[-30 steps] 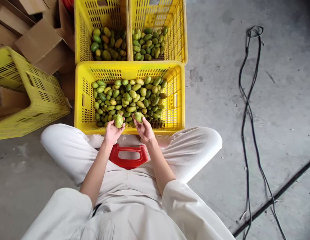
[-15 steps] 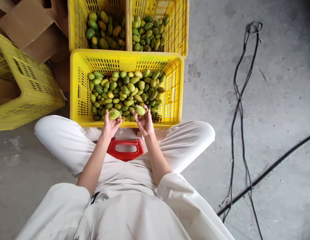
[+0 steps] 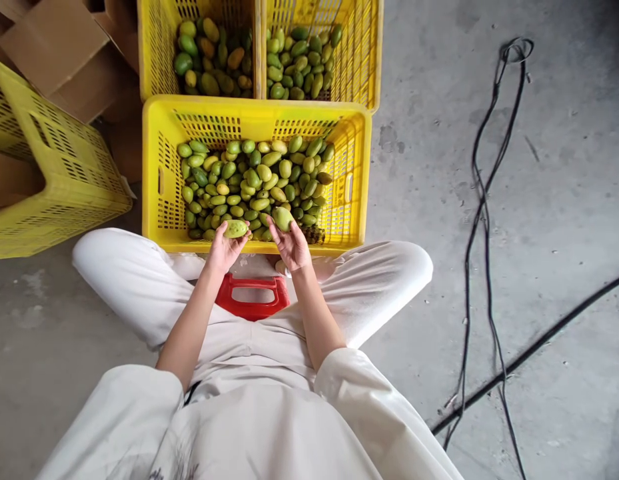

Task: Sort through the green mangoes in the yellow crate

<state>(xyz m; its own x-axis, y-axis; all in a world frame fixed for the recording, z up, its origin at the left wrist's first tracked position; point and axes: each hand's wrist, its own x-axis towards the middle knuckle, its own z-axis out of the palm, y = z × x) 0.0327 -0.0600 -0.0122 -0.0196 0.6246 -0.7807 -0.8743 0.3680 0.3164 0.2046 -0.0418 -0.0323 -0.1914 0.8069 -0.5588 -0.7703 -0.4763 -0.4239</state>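
Note:
My left hand is closed around a green mango with small dark specks, held by the thumb and fingertips. In my right hand is another yellowish-green mango, gripped between thumb and fingers and tilted. Both hands hover at the near edge of a yellow plastic crate, a short gap apart. Below and beyond them, many green and yellowish mangoes lie piled in that crate. The undersides of both held fruits are hidden by my fingers.
Behind stands a divided pair of yellow crate sections holding greener and yellow-orange mangoes. At left are another yellow crate and cardboard boxes. A red stool is between my legs. Black cables run across the concrete floor at right.
The right-hand mango has turned from lying level to a tilted position. The left-hand mango has shifted slightly right and rolled, showing its specked side. The whole view has drifted a little.

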